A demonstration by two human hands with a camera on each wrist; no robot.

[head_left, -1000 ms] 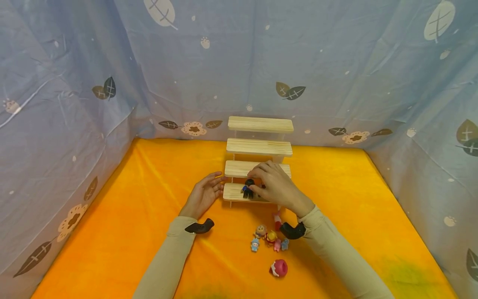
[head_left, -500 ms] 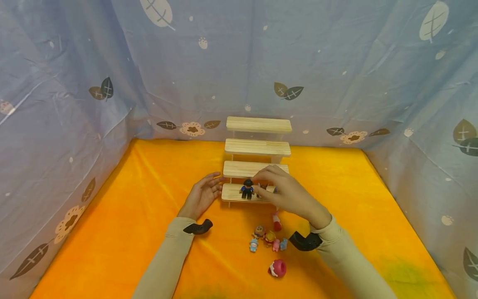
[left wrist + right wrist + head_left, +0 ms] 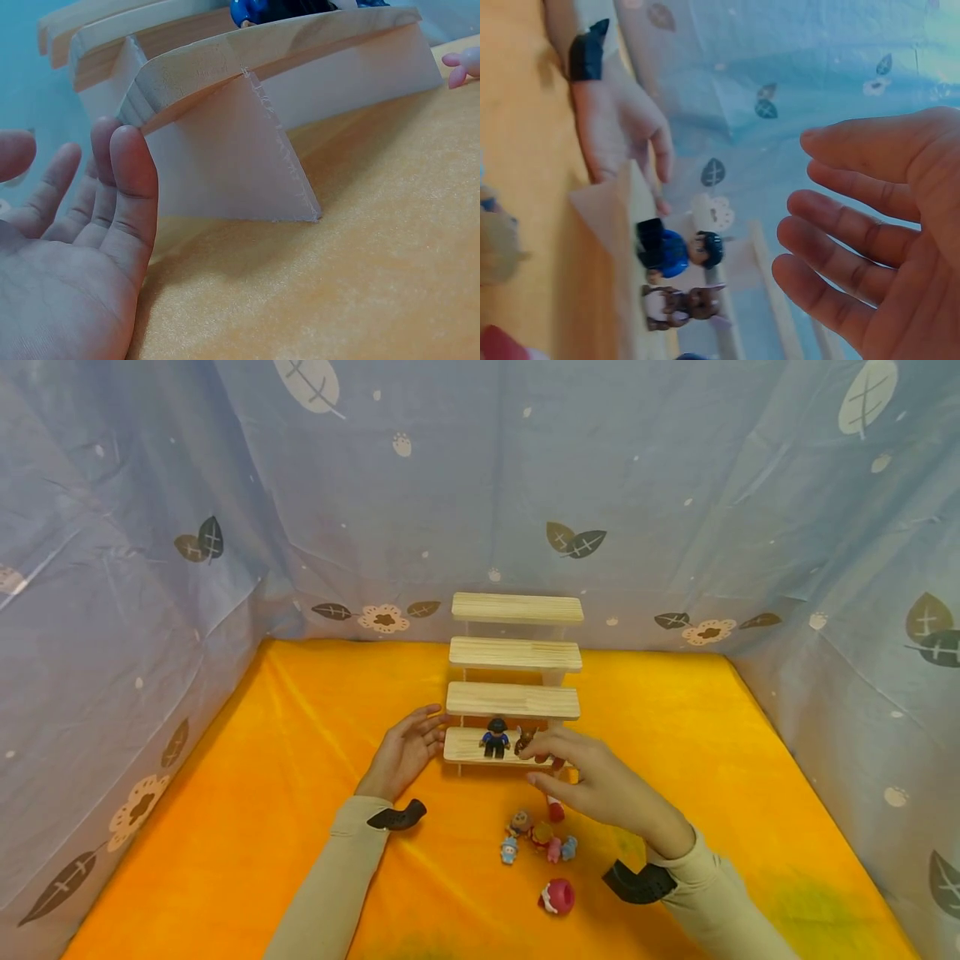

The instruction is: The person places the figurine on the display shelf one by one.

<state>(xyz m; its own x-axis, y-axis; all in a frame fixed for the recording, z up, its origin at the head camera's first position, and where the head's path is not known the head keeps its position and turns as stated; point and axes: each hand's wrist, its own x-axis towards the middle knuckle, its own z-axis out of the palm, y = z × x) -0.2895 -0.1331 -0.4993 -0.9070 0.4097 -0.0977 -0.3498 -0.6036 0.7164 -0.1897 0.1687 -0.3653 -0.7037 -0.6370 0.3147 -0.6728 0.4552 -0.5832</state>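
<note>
My left hand is beside the left end of the wooden tiered stand, fingers extended. In the left wrist view its fingertips lie at the end of the lowest board; whether they touch is hard to tell. On that board stand a toy figure with black hair and a blue top, and a brown big-eared animal figurine. Part of something blue shows beyond them. Holding nothing, my right hand hovers in front of the board's right part, its fingers loosely bent and apart.
In front of the stand, small figurines lie on the orange cloth: a blue one, a pink one, a red-and-white one and others. Nearer lies a dark pink hollow piece. Patterned curtains enclose three sides.
My right hand has drawn back from the lowest board, rightward and toward me, and its fingers have spread. Both figures there now show more fully. The left hand stays put.
</note>
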